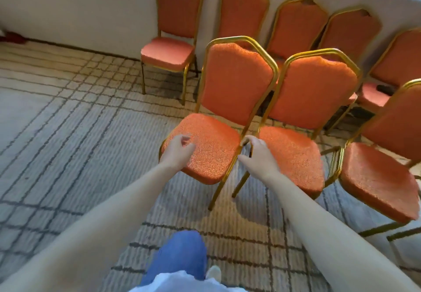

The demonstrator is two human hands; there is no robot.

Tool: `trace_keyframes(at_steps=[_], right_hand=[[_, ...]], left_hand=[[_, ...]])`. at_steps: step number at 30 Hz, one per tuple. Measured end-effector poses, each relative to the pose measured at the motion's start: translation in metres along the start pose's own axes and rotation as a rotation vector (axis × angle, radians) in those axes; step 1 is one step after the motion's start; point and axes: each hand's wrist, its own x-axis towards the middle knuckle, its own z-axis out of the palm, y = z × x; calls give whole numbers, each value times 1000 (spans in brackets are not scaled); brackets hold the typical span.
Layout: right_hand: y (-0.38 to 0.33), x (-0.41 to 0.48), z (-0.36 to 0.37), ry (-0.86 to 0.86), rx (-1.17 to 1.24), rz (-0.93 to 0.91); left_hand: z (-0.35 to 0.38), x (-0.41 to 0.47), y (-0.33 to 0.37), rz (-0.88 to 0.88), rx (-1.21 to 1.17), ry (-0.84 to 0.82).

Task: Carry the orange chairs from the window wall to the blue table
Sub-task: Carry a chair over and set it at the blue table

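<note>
Reaching forward with both arms, the person stood over the nearest orange chair, which sat on the patterned carpet in front of the other chairs lined up against the wall. The left hand was over the seat's front left corner, fingers loosely curled, its grip empty. The right hand was at the seat's right edge, fingers hooked by the gold frame — whether that grip was closed on the metal I could not tell. A second chair stood just beside the first — nearly touching.
</note>
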Motion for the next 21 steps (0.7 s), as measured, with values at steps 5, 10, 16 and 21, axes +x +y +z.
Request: trace_keyframes(at_steps=[5, 10, 16, 21], right_hand=[[-2, 112, 6, -114, -46, -67], [-14, 200, 15, -219, -112, -79], [-32, 266, 17, -327, -152, -94], [-53, 334, 26, -440, -234, -157]], left_hand=[[10, 87, -5, -139, -28, 131], [20, 166, -7, -244, -1, 204], [17, 220, -9, -359, -184, 222], [16, 250, -20, -479, -350, 385]])
